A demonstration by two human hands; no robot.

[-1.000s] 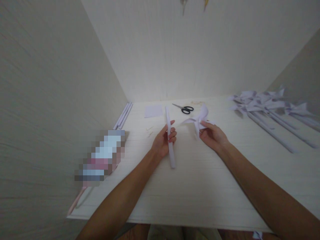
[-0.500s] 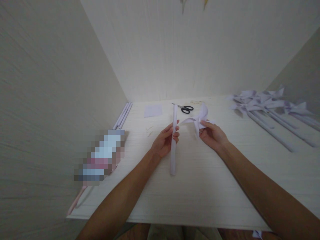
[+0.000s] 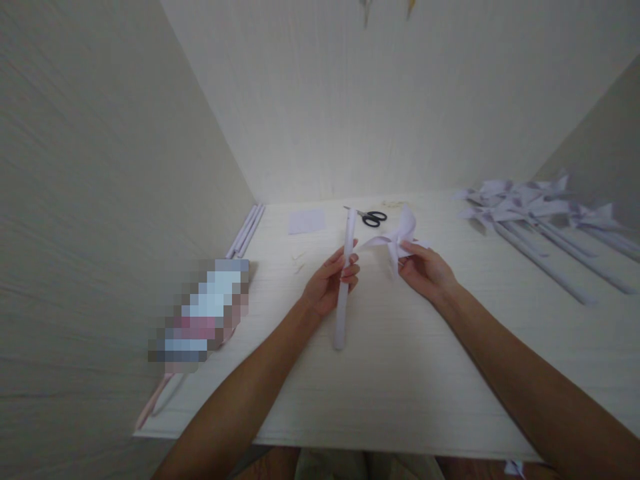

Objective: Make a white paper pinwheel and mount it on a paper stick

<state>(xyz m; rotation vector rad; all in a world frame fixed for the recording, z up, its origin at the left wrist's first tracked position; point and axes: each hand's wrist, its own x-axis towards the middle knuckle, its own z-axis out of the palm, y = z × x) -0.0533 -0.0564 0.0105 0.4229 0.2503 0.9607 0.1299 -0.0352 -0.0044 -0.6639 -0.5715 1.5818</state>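
Note:
Over the middle of the white table, my left hand [image 3: 330,283] is closed around a rolled paper tube [image 3: 341,320], which stands nearly upright in view with its top leaning a little right. My right hand [image 3: 425,270] pinches a white paper pinwheel head [image 3: 400,237] near its centre, its curved blades spread out. Tube and pinwheel head are apart, a small gap between them. Behind the tube's upper end lie black-handled scissors [image 3: 373,218]. A small square of white paper [image 3: 307,221] lies farther left.
Several pinwheels on paper sticks [image 3: 543,267] are piled at the right. Some paper tubes [image 3: 245,231] lie by the left wall, behind a pixelated object [image 3: 210,313] with a pink strap. The table's front edge [image 3: 400,453] runs close to my body.
The tube has tilted slightly in my left hand: its lower end has swung left and its top a little right. My right hand and the pinwheel head have barely moved.

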